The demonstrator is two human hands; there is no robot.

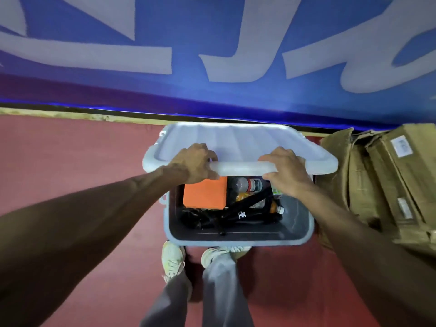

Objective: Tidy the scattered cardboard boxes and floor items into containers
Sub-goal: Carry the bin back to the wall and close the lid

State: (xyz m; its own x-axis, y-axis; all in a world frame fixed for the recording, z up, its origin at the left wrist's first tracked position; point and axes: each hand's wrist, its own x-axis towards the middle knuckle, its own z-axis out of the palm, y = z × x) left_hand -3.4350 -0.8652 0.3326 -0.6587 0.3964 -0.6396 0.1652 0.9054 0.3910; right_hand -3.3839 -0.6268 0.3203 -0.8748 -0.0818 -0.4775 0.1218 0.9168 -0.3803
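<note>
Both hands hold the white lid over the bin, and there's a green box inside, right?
Not green: the head view shows an orange box inside the bin. The left hand and right hand do hold the white lid over it.

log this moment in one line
left grip + right grip: hold lid by near edge | bin: near half uncovered, orange box inside | cardboard boxes: floor, right of bin
</note>
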